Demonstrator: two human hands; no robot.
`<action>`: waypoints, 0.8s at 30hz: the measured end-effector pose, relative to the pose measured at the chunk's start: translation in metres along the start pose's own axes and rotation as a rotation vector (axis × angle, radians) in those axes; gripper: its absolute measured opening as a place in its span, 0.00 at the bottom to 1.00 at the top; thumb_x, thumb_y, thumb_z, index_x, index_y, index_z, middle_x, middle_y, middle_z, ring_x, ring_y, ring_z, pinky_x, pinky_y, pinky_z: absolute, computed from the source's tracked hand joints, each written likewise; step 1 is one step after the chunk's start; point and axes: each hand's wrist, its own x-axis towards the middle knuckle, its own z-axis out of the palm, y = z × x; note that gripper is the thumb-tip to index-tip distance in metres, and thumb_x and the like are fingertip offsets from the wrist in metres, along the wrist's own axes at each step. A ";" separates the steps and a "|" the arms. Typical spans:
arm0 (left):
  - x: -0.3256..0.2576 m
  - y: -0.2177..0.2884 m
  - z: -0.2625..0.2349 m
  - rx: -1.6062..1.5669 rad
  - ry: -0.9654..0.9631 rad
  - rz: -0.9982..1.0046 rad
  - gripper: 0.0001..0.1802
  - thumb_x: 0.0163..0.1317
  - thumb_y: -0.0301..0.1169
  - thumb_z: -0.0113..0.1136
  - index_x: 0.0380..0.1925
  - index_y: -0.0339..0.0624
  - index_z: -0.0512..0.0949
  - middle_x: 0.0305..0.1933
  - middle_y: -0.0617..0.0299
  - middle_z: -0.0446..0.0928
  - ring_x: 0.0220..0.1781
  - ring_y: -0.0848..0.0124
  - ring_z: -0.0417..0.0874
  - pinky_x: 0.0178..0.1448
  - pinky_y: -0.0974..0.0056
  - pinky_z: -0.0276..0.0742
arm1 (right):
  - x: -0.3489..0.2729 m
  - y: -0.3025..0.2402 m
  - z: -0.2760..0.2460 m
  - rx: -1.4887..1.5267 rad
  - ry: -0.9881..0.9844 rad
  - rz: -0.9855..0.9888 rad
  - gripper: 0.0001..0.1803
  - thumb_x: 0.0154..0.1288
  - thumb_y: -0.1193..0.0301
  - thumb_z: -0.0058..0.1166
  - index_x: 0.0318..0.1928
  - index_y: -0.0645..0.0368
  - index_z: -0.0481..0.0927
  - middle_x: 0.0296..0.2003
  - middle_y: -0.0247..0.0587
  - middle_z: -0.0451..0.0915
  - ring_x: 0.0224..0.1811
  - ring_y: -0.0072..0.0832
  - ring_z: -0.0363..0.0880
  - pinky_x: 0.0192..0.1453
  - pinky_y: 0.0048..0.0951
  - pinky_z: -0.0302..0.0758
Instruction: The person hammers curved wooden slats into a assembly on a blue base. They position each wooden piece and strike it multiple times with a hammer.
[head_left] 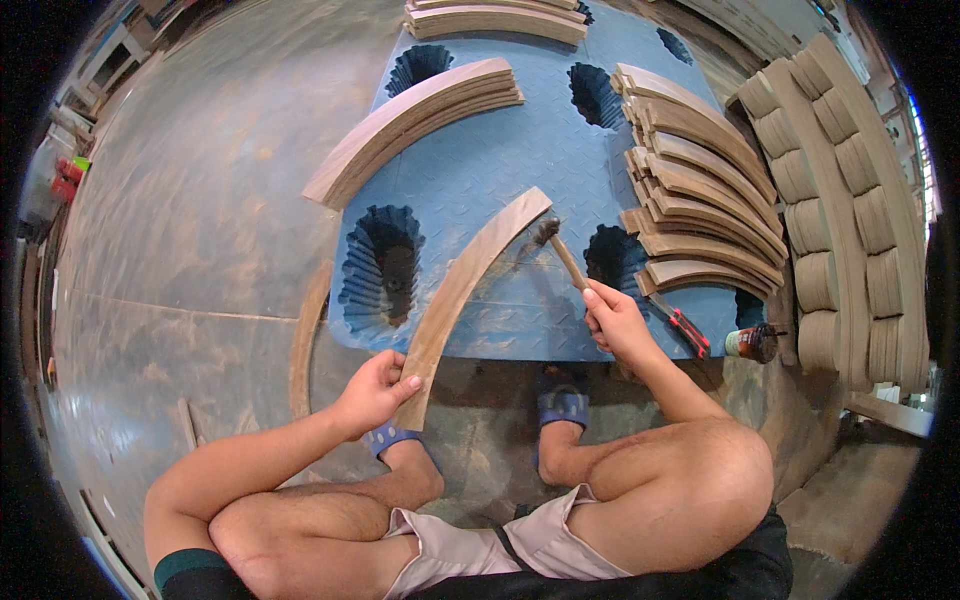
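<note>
My left hand [385, 390] grips the near end of a curved wooden strip [455, 290], thumb on top. The strip slants away over the near edge of the blue platform [500, 330], its far end lying toward the middle. My right hand [615, 320] is closed round the wooden handle of a small hammer [568, 260]. Its dark, slightly blurred head is just right of the strip's far end; I cannot tell whether they touch. Right of my right hand, a red and black utility knife [688, 330] lies at the platform's edge, near a dark jar [752, 343].
Stacked curved strips [420, 125] lie at the platform's far left, with more strips [700, 190] rowed along its right side. Deep ribbed holes [383, 265] open in the platform. Bundled wooden pieces [840, 220] stand at the right. One curved strip [308, 345] leans at the left edge.
</note>
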 end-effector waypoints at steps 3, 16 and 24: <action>-0.001 0.006 -0.004 -0.071 -0.057 -0.079 0.17 0.83 0.35 0.67 0.61 0.35 0.76 0.50 0.55 0.90 0.50 0.72 0.87 0.55 0.60 0.83 | -0.006 0.013 -0.003 0.003 0.029 -0.041 0.25 0.89 0.59 0.57 0.79 0.50 0.79 0.27 0.25 0.71 0.21 0.14 0.63 0.23 0.22 0.60; 0.020 -0.002 0.037 0.108 -0.065 -0.212 0.22 0.83 0.44 0.67 0.60 0.36 0.79 0.42 0.56 0.87 0.42 0.70 0.85 0.43 0.58 0.82 | -0.050 0.003 0.022 -0.958 -0.156 -0.842 0.27 0.81 0.62 0.64 0.77 0.42 0.81 0.36 0.43 0.83 0.34 0.49 0.85 0.35 0.46 0.81; 0.030 -0.018 0.039 0.268 -0.052 -0.092 0.21 0.82 0.44 0.66 0.56 0.36 0.83 0.40 0.56 0.86 0.41 0.67 0.85 0.50 0.56 0.82 | -0.035 0.018 0.022 -1.015 -0.138 -0.930 0.25 0.82 0.62 0.62 0.76 0.41 0.81 0.34 0.44 0.83 0.34 0.49 0.86 0.34 0.48 0.82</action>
